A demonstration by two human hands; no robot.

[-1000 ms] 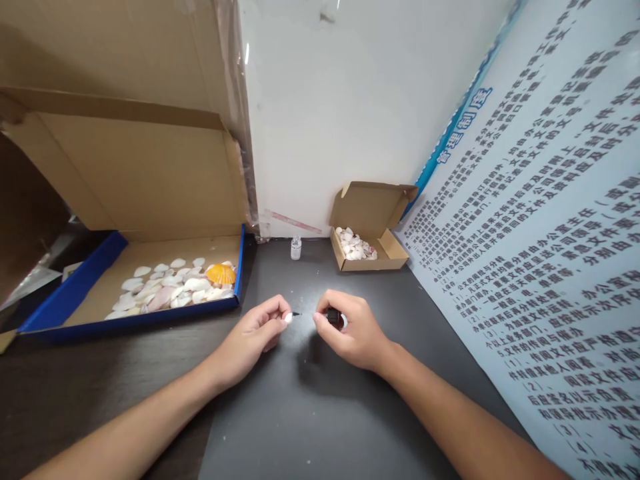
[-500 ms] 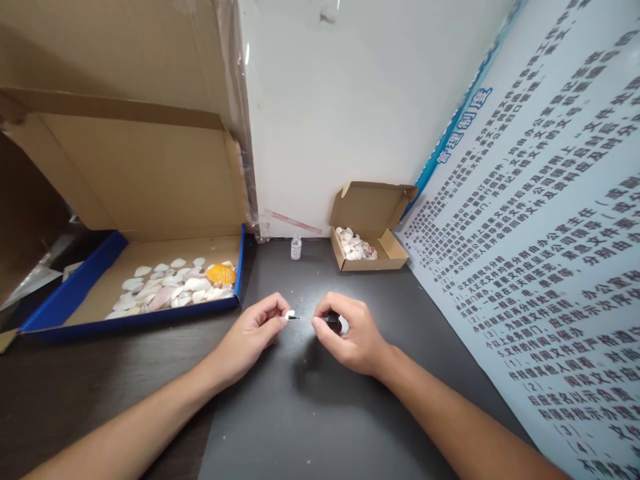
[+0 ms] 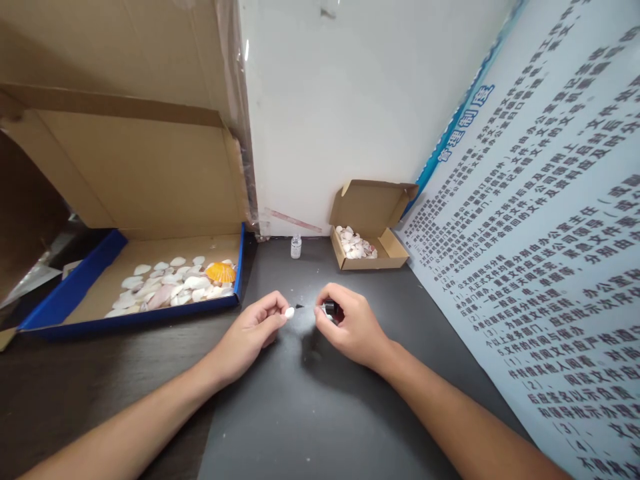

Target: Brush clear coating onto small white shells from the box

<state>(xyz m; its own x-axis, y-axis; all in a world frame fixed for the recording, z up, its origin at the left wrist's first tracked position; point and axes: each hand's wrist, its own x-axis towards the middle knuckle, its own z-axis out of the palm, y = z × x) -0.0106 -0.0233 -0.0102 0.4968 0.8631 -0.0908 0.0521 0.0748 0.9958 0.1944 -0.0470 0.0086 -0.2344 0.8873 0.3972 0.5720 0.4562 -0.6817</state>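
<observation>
My left hand (image 3: 255,331) is closed, pinching a small white shell (image 3: 289,312) between thumb and fingertips. Opposite it, my right hand (image 3: 350,327) is closed round a black brush cap (image 3: 331,307). A thin stem reaches from the cap toward the shell and ends in a dark brush tip (image 3: 299,307), a small gap away from the shell. Both hands hover over the dark grey mat. Behind them a small clear bottle (image 3: 296,248) with a pale label stands upright near the wall, without a cap on it.
On the left lies an open blue-edged cardboard box (image 3: 120,267) with many white shells and one orange scallop shell (image 3: 221,272). A small cardboard box (image 3: 373,264) with more shells stands at the back right. A printed poster (image 3: 550,200) lines the right side.
The brush has moved up and slightly away from the shell; its tip earlier was at the shell's edge. My right hand has shifted slightly up and turned a little; my left hand stays almost still.
</observation>
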